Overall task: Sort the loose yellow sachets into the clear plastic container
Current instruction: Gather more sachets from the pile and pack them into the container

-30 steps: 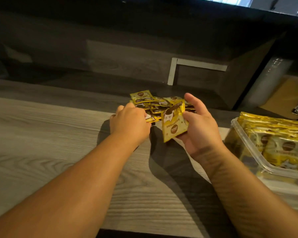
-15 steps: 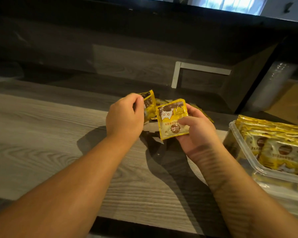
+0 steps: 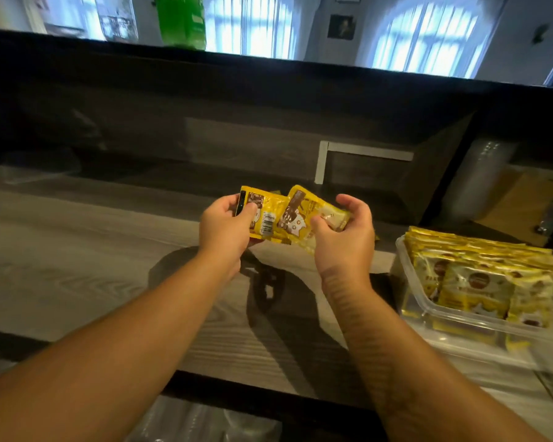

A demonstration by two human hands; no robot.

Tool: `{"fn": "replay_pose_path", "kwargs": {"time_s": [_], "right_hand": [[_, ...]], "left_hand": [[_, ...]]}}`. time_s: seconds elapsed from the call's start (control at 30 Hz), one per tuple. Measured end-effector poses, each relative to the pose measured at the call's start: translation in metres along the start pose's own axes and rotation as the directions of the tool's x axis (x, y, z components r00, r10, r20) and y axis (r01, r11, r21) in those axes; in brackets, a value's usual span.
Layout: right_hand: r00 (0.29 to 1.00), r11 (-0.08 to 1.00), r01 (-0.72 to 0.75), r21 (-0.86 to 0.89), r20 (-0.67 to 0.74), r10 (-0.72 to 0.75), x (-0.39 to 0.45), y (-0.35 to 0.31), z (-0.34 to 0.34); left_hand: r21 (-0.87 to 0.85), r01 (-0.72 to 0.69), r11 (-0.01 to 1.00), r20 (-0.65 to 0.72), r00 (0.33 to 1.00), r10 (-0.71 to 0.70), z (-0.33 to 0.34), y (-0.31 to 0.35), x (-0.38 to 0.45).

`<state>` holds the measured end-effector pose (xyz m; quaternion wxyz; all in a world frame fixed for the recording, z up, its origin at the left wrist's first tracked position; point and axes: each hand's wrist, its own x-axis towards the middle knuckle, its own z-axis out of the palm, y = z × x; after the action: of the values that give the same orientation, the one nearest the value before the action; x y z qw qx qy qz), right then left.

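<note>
Yellow sachets (image 3: 270, 218), being held up above the table (image 3: 77, 266), between both hands. Pinching the left sachet at its left edge with the left hand (image 3: 225, 229), thumb lying across the printed face, fingers curling behind; barcode side facing the camera. Gripping a second sachet (image 3: 304, 218) with the right hand (image 3: 344, 237), thumb pressing on the front, fingers curling round the far right edge, sachet tilting and overlapping the first one's right edge. Both grips closing on foil, neither spread. Sachets sitting in the upper part of each grip, sticking out toward the middle, meeting between the two hands. Whether more sachets are stacked behind these two, not telling.

Casting dark shadows of hands and forearms on the grey wood-grain table directly below. Showing a sliver of yellow just past the right hand at table level, too small to identify.

Standing well to the right, a clear plastic container (image 3: 406, 275), already holding rows of upright yellow sachets (image 3: 479, 275) packed close, tops rising above the rim. Lying beyond it at the far right, a brown board (image 3: 521, 205) with a metal clip. Rising behind the table, a dark panel, with bright arched windows (image 3: 425, 36) and something green (image 3: 182, 20) above.
</note>
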<state>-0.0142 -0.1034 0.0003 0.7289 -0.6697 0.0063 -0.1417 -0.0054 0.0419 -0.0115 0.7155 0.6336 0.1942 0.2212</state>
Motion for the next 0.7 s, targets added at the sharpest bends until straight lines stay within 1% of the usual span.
{"fn": "replay_pose_path", "kwargs": {"time_s": [0.1,0.13,0.2,0.27,0.33,0.4,0.47,0.5,0.57,0.6,0.7], "right_hand": [[1.0,1.0,0.026,0.008,-0.005,-0.026,-0.003,-0.023,-0.01],[0.999,0.999,0.038,0.01,-0.015,-0.038,-0.004,-0.031,-0.016],[0.999,0.999,0.046,0.011,-0.02,-0.046,-0.006,-0.044,-0.034],[1.0,0.999,-0.003,0.054,0.021,0.002,-0.009,-0.053,-0.056],[0.995,0.989,-0.087,0.119,0.05,0.081,-0.01,-0.06,-0.078],[0.99,0.975,-0.141,0.17,0.034,0.137,-0.01,-0.066,-0.102],[0.988,0.972,-0.149,0.182,-0.005,0.153,-0.01,-0.072,-0.127],[0.989,0.974,-0.138,0.177,-0.03,0.145,-0.009,-0.076,-0.139],[0.991,0.982,-0.105,0.157,-0.071,0.117,-0.01,-0.081,-0.163],[0.991,0.985,-0.091,0.146,-0.084,0.104,-0.01,-0.084,-0.174],[0.994,0.995,-0.023,0.098,-0.105,0.033,-0.013,-0.091,-0.201]], "left_hand": [[0.008,0.017,1.0,0.075,0.997,-0.017,0.006,0.012,-0.021],[-0.012,0.027,1.0,0.091,0.995,-0.026,0.008,0.017,-0.03],[-0.108,0.068,0.992,0.134,0.99,-0.053,0.015,0.025,-0.05],[-0.209,0.082,0.974,0.189,0.981,-0.042,0.027,0.033,-0.072],[-0.266,0.077,0.961,0.267,0.964,-0.003,0.041,0.038,-0.096],[-0.349,0.093,0.933,0.348,0.937,0.037,0.056,0.04,-0.116],[-0.423,0.133,0.896,0.373,0.927,0.038,0.071,0.042,-0.131],[-0.398,0.119,0.91,0.349,0.936,0.03,0.078,0.043,-0.136],[-0.229,0.008,0.973,0.29,0.955,0.061,0.091,0.042,-0.141],[-0.171,-0.047,0.984,0.301,0.949,0.098,0.096,0.04,-0.142],[-0.1,-0.154,0.983,0.31,0.934,0.178,0.106,0.039,-0.15]]}}
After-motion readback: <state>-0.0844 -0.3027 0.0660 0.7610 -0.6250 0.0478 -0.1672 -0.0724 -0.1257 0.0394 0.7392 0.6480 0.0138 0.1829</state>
